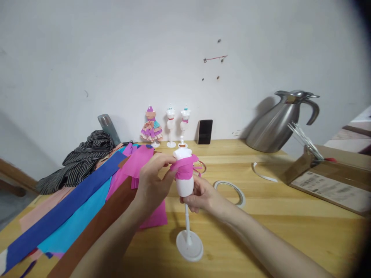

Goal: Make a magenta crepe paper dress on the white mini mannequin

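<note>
Left hand (153, 178) pinches the pink strip (184, 172) at the mannequin's (184, 187) ten o'clock, right hand (205, 195) clamped on its five o'clock.

bare tabletop (266, 204) lies open right of the right hand (204, 195) gripping the mannequin (184, 187), between tape roll (242, 199) and box (327, 185); paper (66, 206) crowds the grip's left, while three dress forms (170, 124) stand beyond it.
</note>
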A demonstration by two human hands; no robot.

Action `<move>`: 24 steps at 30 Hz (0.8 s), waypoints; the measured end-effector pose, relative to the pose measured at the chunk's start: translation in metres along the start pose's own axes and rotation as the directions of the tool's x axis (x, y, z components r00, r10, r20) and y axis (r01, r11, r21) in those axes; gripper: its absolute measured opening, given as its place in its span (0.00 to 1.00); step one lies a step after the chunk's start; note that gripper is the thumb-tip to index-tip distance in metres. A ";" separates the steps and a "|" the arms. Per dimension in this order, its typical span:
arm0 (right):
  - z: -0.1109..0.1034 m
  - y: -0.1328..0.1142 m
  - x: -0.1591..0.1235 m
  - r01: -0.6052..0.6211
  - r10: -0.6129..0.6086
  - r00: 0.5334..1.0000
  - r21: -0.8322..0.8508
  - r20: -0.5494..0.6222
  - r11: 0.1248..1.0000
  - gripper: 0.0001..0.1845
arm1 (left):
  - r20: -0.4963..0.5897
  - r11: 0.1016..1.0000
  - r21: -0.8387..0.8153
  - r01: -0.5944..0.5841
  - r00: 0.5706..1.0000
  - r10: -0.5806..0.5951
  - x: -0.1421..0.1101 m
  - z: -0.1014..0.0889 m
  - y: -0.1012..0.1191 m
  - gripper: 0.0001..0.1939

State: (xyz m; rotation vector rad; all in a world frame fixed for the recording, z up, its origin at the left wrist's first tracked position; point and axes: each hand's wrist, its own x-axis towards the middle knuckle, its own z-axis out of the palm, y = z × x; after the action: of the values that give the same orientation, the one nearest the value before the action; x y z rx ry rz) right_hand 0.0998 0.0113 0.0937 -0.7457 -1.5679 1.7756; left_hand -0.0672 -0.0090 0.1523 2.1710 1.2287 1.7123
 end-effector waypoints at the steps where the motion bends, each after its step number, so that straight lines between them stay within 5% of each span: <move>1: 0.000 0.000 0.000 -0.003 0.003 1.000 -0.009 -0.002 1.000 0.19 | -0.015 1.000 -0.006 0.021 1.000 -0.021 -0.001 0.000 0.000 0.05; 9: 0.003 -0.003 -0.002 -0.024 0.025 1.000 -0.055 0.007 0.998 0.18 | -0.099 0.991 -0.010 0.133 0.986 -0.133 -0.005 0.000 -0.005 0.09; 14: 0.004 -0.002 -0.001 -0.018 0.018 1.000 -0.067 -0.010 0.998 0.18 | -0.059 0.954 -0.166 0.251 0.963 -0.264 -0.002 0.003 -0.007 0.07; 24: 0.003 -0.005 -0.003 -0.010 0.007 0.996 0.037 0.093 0.999 0.20 | 0.170 0.657 -0.520 0.546 0.820 -0.547 0.006 0.007 -0.004 0.14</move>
State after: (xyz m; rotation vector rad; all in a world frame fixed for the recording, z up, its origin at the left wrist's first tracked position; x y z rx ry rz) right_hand 0.0997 0.0071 0.0991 -0.6614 -1.5888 1.8648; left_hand -0.0634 0.0001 0.1518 1.2833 1.0570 1.5322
